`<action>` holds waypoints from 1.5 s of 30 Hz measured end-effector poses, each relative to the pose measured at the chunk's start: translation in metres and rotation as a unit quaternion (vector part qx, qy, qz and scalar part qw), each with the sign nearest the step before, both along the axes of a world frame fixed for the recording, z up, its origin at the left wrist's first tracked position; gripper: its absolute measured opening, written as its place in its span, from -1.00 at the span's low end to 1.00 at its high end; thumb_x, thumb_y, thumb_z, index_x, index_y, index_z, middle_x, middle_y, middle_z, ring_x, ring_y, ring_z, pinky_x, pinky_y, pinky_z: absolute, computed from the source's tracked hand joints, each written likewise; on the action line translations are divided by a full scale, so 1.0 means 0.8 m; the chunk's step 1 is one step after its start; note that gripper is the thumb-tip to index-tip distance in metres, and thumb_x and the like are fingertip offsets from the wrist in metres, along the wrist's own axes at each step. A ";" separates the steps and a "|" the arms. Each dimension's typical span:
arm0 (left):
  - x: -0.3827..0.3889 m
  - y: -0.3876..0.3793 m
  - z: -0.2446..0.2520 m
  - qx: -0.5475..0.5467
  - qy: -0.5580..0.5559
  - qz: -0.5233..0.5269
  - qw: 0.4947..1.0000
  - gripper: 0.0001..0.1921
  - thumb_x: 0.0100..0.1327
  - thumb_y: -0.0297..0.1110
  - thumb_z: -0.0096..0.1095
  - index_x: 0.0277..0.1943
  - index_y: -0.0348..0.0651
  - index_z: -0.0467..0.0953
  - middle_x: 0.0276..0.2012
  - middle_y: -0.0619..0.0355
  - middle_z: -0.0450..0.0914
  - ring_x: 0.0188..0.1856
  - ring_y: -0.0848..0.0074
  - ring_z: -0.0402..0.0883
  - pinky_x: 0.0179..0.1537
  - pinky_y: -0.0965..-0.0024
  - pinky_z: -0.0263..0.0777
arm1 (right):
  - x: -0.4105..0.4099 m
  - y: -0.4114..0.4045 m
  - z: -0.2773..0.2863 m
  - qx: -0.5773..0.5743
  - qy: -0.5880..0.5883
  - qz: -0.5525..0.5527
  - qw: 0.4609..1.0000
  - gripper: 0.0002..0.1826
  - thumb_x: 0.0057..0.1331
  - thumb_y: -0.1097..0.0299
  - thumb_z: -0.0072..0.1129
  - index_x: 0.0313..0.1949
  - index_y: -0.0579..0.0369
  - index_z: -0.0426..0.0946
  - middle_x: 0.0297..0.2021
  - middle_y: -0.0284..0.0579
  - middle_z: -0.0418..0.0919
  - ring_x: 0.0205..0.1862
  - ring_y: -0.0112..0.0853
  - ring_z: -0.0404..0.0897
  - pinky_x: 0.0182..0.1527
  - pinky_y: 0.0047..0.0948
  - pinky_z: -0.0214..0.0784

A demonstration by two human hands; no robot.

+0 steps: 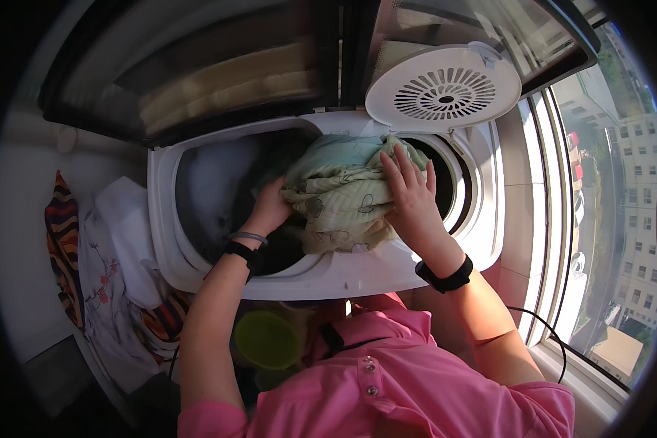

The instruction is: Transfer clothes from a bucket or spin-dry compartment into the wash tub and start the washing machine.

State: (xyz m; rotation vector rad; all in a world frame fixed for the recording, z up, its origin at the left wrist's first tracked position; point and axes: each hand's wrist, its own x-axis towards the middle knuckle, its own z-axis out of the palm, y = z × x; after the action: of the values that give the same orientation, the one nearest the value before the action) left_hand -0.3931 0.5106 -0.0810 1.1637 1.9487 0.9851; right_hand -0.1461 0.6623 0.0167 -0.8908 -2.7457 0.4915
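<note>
A bunched, light green patterned cloth (pixel 342 200) is between my hands, over the divider of a white twin-tub washing machine (pixel 388 271). My left hand (pixel 271 205) grips the cloth's left side above the wash tub (pixel 213 191), its fingertips hidden in the folds. My right hand (pixel 413 200) lies against the right side, fingers spread, beside the round spin tub opening (pixel 446 180). Part of the cloth covers that opening's left edge.
Behind the tubs stand the raised dark lids (pixel 224 71) and a slotted white spin cover (pixel 443 90). White and striped laundry (pixel 107 263) lies at left. A green basin (pixel 267 339) is below; a window (pixel 607 219) is at right.
</note>
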 end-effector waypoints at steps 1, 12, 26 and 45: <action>0.006 -0.008 0.007 0.000 0.003 -0.005 1.000 -0.63 0.16 -0.49 0.35 0.05 -0.29 0.53 -0.02 -0.20 0.64 0.05 -0.01 0.61 0.04 0.22 0.47 | 0.000 -0.005 0.009 0.039 0.000 0.018 0.999 0.07 -0.07 0.56 0.38 0.47 -0.11 0.11 0.41 -0.07 0.24 0.44 -0.10 0.21 0.50 0.18 -0.23; 0.050 0.008 0.135 0.125 0.250 -0.027 0.960 -0.66 -0.09 -0.64 0.25 -0.14 -0.37 0.59 -0.26 -0.06 0.63 -0.09 0.05 0.58 0.29 0.01 0.28 | 0.055 0.005 0.008 0.022 0.125 -0.047 0.991 -0.55 -0.03 0.68 0.16 -0.10 0.00 0.50 -0.23 -0.24 0.55 -0.01 -0.23 0.55 0.46 0.16 -0.09; 0.065 0.018 0.153 0.078 0.034 -0.045 0.995 -0.08 0.20 -0.23 0.41 0.50 -0.20 0.00 0.49 -0.19 -0.02 0.50 0.03 0.03 0.46 0.05 -0.02 | 0.061 0.074 0.014 -0.030 -0.109 0.008 0.994 -0.50 0.26 0.59 -0.01 0.21 0.04 0.43 0.17 -0.07 0.51 0.30 -0.11 0.40 0.39 0.15 0.05; 0.140 -0.063 0.016 0.058 -0.670 0.495 0.551 -0.83 0.27 -0.54 0.25 -0.12 -0.29 0.44 -0.11 0.02 0.51 -0.05 0.33 0.47 0.08 0.32 0.44 | -0.278 -0.021 0.019 -0.032 -0.491 0.314 0.812 -0.35 0.02 -0.23 0.46 -0.05 -0.01 0.72 -0.11 -0.14 0.73 0.00 -0.13 0.68 0.10 -0.08 0.45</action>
State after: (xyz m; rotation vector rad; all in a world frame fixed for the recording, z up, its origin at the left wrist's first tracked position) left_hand -0.2814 0.4599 -0.0683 -0.8748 0.9533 1.7435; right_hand -0.3684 0.6452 0.0322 -0.1715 -4.0288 0.2229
